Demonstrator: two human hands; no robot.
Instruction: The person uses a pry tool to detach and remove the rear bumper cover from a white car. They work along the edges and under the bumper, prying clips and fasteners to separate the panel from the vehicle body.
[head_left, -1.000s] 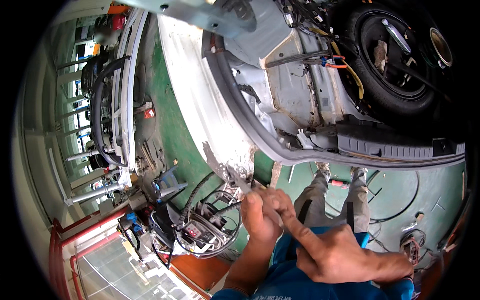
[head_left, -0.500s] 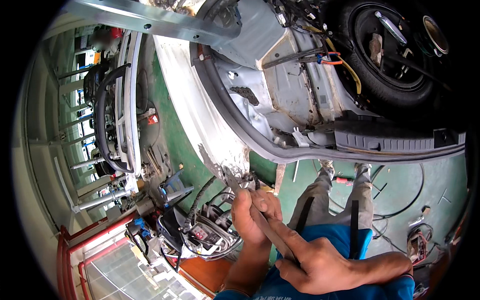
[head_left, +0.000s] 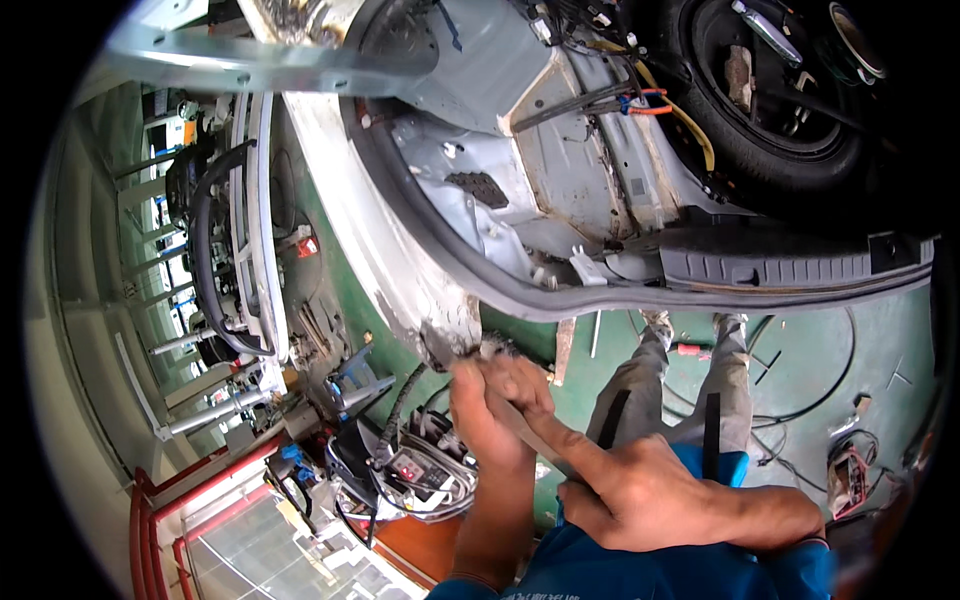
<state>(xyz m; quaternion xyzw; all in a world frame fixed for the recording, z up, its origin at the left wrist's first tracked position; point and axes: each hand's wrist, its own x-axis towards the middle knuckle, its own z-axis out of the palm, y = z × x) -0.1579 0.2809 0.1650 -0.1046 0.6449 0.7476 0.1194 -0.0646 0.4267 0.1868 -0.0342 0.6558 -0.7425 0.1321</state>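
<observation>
My left hand [head_left: 492, 405] is closed around the front end of a slim metal tool [head_left: 530, 435], its tip pressed at the torn, rusty lower corner [head_left: 440, 325] of a white car body. My right hand [head_left: 640, 490] grips the rear part of the same tool, index finger stretched along it toward the left hand. Both forearms rise from the bottom edge, over my blue shirt. The tool's tip is hidden behind my left fingers.
Above is the open trunk with a black rubber seal [head_left: 600, 300] and a spare tyre [head_left: 770, 90]. My grey-trousered legs [head_left: 690, 380] stand on a green floor with cables. A pile of dismantled parts and wiring [head_left: 410, 470] lies lower left; a removed door [head_left: 240, 250] leans at left.
Both hands and the tool have stayed at the body's damaged corner, shifting slightly down and left in view. My head has moved closer to the car.
</observation>
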